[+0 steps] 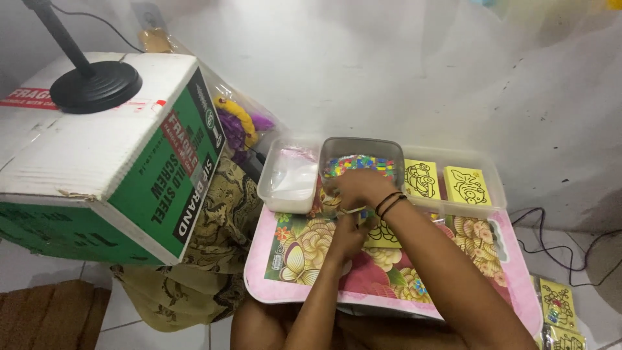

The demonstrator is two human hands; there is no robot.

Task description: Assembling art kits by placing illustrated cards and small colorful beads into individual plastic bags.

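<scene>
Nearest, left hand [346, 236] on the pink floral tray [285, 285], fingers curled, grip unclear; just beyond, right hand [359, 188] pinches something small, cannot tell what; behind it bead tub [363, 146]; best kept low over the tray.

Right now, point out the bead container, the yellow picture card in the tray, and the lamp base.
bead container [360, 146], head view, grey back wall
yellow picture card [466, 185], head view, card face
lamp base [96, 87], head view, black disc
</scene>
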